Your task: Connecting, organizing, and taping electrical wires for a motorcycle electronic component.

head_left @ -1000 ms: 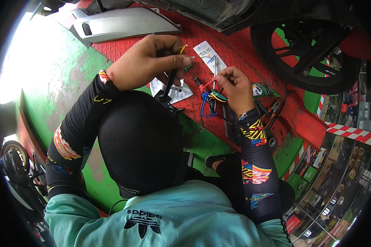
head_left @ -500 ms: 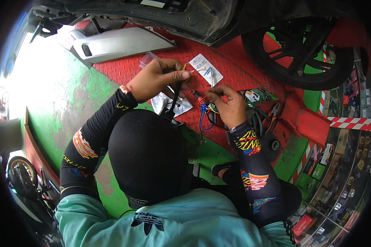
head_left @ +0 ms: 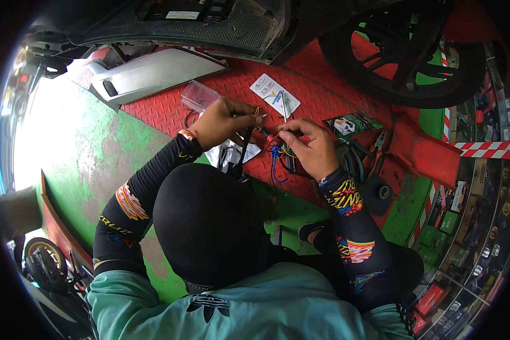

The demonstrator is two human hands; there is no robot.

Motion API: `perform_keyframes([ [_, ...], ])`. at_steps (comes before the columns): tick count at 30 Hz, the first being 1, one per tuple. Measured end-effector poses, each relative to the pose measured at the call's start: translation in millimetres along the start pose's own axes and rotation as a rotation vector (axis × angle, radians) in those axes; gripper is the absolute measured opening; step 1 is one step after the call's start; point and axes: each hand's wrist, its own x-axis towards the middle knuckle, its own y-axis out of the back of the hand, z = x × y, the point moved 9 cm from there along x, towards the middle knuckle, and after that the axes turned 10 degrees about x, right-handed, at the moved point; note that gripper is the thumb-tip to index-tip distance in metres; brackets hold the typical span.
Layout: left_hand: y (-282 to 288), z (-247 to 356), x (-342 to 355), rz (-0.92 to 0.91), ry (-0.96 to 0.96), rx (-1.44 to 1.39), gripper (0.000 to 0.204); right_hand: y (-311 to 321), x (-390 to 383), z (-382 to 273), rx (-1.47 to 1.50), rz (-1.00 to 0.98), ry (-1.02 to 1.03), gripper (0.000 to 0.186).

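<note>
Thumb and fingers pinched together, my left hand (head_left: 228, 120) holds thin wires (head_left: 258, 109) that stick out past the fingertips. From them a black-sheathed cable (head_left: 245, 146) hangs down toward me. Just to the right, my right hand (head_left: 313, 146) is closed in a pinch on a thin red wire, partly hidden by the fingers. Between the hands lies a small red-and-black piece (head_left: 264, 132), and below it a tangle of blue wires (head_left: 276, 154) with other colours. A thin light-coloured rod (head_left: 285, 105) shows just beyond my right fingertips.
A printed white card (head_left: 273, 92) and a clear plastic box (head_left: 199, 95) lie on the red ribbed platform (head_left: 238, 79). Pliers (head_left: 378, 146) rest at right beside a red metal piece (head_left: 422, 153). Beyond are a silver panel (head_left: 158, 73) and a black motorcycle wheel (head_left: 402, 93). Shelved parts line the right.
The whole view has shifted a little. My left hand has come slightly nearer with the wires in its pinch; my right hand keeps its pinch on the red wire.
</note>
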Motion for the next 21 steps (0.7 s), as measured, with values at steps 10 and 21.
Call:
perform_keyframes([
  [10, -7.8, -4.2, 3.7, 0.061, -0.017, -0.070, 0.035, 3.3, 3.9, -12.9, -0.059, 0.036, 0.165, 0.011],
  [21, -17.8, -14.4, 8.7, -0.010, -0.011, -0.275, 0.021, 3.7, 3.5, -4.8, 0.041, 0.062, 0.136, 0.010],
])
